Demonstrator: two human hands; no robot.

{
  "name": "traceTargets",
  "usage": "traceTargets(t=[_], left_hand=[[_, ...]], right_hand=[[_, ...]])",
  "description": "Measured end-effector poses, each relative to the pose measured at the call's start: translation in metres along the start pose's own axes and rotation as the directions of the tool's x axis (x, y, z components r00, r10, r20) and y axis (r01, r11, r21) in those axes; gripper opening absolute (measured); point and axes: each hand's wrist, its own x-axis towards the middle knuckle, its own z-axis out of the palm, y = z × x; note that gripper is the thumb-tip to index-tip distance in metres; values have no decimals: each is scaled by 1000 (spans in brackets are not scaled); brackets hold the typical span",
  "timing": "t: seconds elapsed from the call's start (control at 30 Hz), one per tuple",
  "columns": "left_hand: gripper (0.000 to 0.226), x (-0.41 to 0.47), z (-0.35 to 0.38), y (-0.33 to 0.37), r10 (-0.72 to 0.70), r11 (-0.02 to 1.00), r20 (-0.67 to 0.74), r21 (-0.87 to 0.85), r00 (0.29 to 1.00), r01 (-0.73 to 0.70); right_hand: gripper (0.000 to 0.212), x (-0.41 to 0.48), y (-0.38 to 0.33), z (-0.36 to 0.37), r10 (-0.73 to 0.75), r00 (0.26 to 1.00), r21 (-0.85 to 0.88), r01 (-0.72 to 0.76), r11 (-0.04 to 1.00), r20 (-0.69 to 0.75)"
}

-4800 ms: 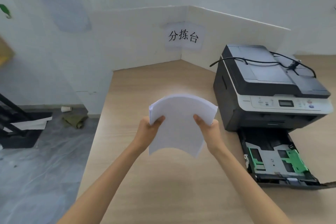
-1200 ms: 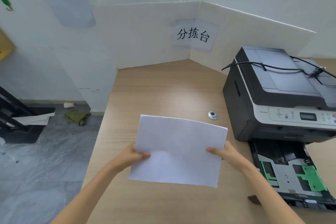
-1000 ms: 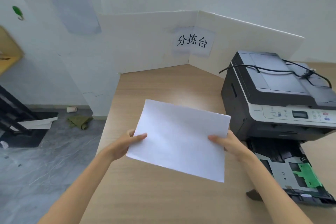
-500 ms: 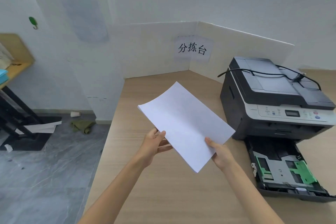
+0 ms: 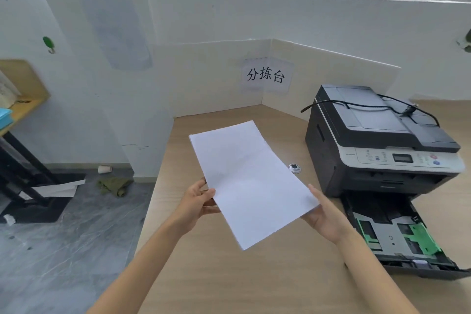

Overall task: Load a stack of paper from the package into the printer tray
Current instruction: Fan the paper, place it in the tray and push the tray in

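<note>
A white stack of paper [image 5: 251, 181] is held above the wooden table, its long side pointing away from me. My left hand [image 5: 197, 201] grips its left long edge, thumb on top. My right hand [image 5: 325, 216] supports its right long edge near the corner, fingers under the sheets. The black and grey printer [image 5: 377, 143] stands at the right. Its paper tray [image 5: 392, 234] is pulled out in front of it, showing green guides and no paper inside. The tray lies just right of my right hand. No paper package is in view.
A black cable [image 5: 369, 106] lies across the printer lid. A round metal grommet [image 5: 295, 168] sits in the table [image 5: 254, 275] left of the printer. White partition boards with a paper sign [image 5: 265, 75] close the back. The table's left edge drops to a grey floor.
The stack was turned from landscape to lengthwise, its far end now pointing away. Both hands shifted their hold to the long edges. The view tilted up, showing the window.
</note>
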Motion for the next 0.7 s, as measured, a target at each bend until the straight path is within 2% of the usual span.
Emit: traceTargets(t=[0.1, 0.2, 0.4, 0.53, 0.7], left_hand=[[34, -3, -17, 8, -21, 999, 92, 26, 996, 19], [32, -3, -23, 15, -54, 997, 150, 68, 987, 44], [32, 1, -25, 22, -101, 986, 203, 152, 974, 71], [28, 4, -26, 19, -101, 975, 131, 212, 986, 72], [28, 9, -25, 13, -104, 960, 33, 265, 994, 92]], right_hand=[[49, 2, -13, -6, 70, 998, -48, -70, 996, -6], [46, 10, -22, 4, 78, 997, -200, -78, 977, -8], [24, 15, -30, 31, -73, 994, -435, 29, 900, -83], [20, 17, -17, 37, -166, 975, -469, 79, 880, -148], [18, 18, -2, 38, -180, 966, -435, 83, 896, -186]])
